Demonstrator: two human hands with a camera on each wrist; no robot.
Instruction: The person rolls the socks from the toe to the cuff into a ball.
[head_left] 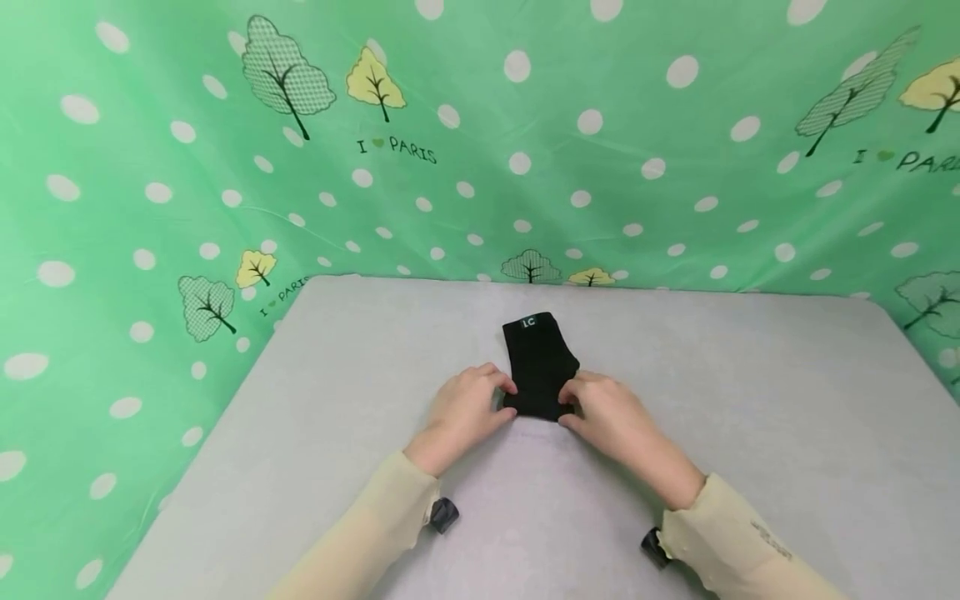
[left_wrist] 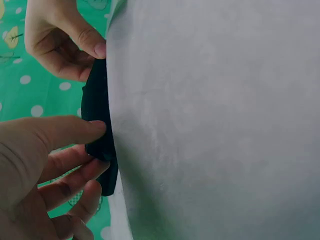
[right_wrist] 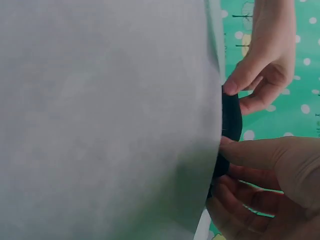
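Note:
A black sock lies on the table, its cuff with a small "LC" label pointing away from me. Its near end looks folded into a thicker band. At the left corner of that band, my left hand pinches the fabric between thumb and fingers. My right hand pinches the right corner the same way. In the left wrist view the dark sock shows edge-on between both hands. The right wrist view also has the sock held at two spots; its underside is hidden.
The grey-covered table reaches back to a green cloth with white dots and printed trees. That cloth also hangs along the left side. Dark wrist cameras sit under the pale sleeves.

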